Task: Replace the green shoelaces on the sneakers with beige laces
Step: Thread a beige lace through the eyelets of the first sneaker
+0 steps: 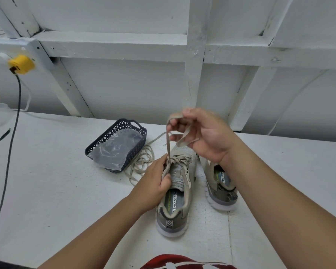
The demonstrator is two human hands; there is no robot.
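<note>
Head camera view, looking down at a white table [66, 191]: the left hand [153, 183] pinches the eyelet edge of the nearer sneaker [175, 191], steadying it. Raised above it, the right hand [204, 133] has its fingers curled round a beige lace [169, 144] pulled taut from the eyelets. A hard tug could probably drag the lace's free end back out.

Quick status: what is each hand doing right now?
Left hand: grips the eyelet edge of the near sneaker.
Right hand: raised, fingers curled round the beige lace.
</note>
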